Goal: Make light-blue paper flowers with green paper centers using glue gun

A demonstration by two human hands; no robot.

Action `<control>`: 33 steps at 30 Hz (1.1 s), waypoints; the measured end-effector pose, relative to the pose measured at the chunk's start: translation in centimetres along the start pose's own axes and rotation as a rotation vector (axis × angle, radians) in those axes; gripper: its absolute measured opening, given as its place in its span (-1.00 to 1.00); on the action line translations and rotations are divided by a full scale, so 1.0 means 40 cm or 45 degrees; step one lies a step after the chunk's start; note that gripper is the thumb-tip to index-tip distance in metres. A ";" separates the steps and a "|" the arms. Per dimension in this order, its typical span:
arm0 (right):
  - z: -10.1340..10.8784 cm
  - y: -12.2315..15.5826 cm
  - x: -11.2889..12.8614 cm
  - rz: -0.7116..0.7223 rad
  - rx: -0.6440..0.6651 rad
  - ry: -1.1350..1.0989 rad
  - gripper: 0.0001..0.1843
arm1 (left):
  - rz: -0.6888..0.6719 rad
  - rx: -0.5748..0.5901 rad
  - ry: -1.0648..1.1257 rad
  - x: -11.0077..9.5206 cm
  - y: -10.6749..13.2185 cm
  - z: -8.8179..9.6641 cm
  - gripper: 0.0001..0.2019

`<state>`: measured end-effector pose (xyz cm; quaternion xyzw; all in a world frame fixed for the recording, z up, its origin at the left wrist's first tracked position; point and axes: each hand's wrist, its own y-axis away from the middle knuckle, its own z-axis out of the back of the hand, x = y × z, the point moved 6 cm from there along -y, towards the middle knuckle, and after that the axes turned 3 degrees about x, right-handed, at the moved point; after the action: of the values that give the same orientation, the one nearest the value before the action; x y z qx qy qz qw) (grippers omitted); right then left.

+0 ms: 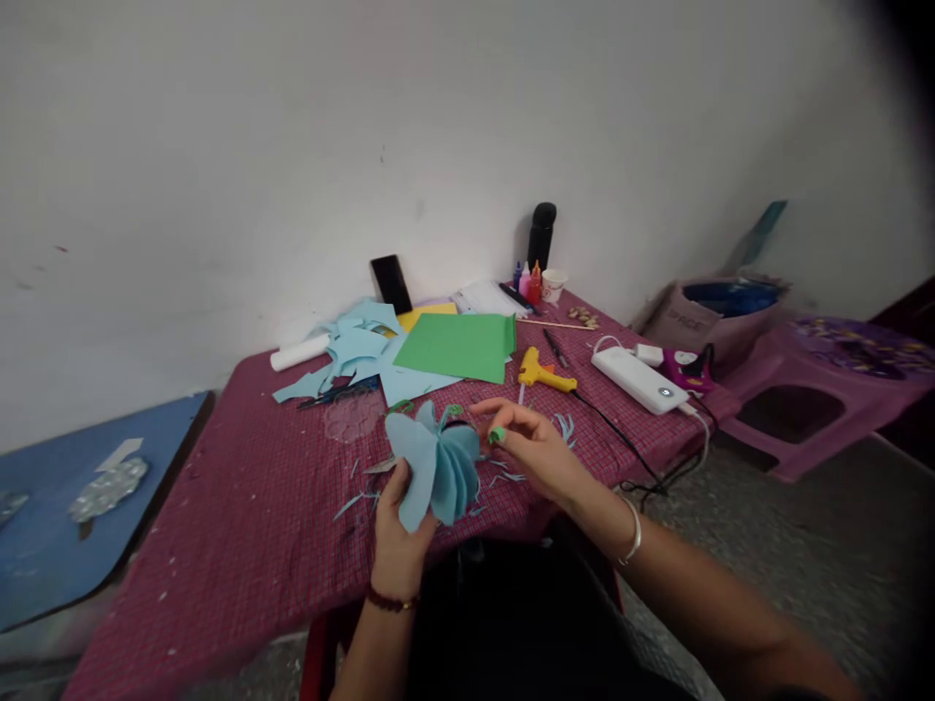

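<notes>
My left hand [398,531] grips a light blue folded paper piece [434,465], fanned like petals, from below and holds it over the near edge of the table. My right hand [530,443] is beside it on the right, fingers curled with the thumb and fingertips close to the paper's right edge; whether they pinch it is unclear. A small green curl sits at the top of the paper piece.
On the maroon checked tablecloth [241,526] lie a green paper sheet [457,346], light blue paper scraps [351,355], a yellow glue gun [541,372], a white power bank [639,380], a phone [391,282], small bottles [530,282]. A purple stool [825,389] stands to the right.
</notes>
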<state>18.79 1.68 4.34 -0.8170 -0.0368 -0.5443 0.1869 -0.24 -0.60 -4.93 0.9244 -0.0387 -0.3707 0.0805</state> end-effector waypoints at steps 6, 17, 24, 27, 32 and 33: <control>0.004 0.044 0.003 -0.119 -0.029 0.022 -0.80 | -0.164 -0.143 0.120 -0.018 0.007 -0.011 -0.68; 0.004 -0.083 0.004 -0.172 -0.093 -0.048 -0.75 | -0.474 0.238 -0.445 -0.116 -0.016 -0.101 -0.43; 0.123 -0.162 0.106 -0.071 -0.226 -0.035 -0.65 | -0.509 0.482 -2.028 -0.138 -0.088 -0.080 -0.58; 0.152 -0.159 0.117 -0.107 -0.252 0.033 -0.64 | -0.433 0.618 -2.191 -0.090 -0.086 -0.089 -0.52; 0.158 -0.148 0.094 -0.193 -0.210 0.114 -0.66 | -0.399 0.714 -2.354 -0.060 -0.107 -0.126 -0.42; 0.158 -0.148 0.087 -0.201 -0.206 0.118 -0.66 | -0.393 0.723 -2.369 -0.058 -0.114 -0.131 -0.40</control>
<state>24.19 8.85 6.91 -0.7980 -0.0484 -0.5956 0.0785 1.75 4.82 -0.43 0.2437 -0.0532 -0.9338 -0.2564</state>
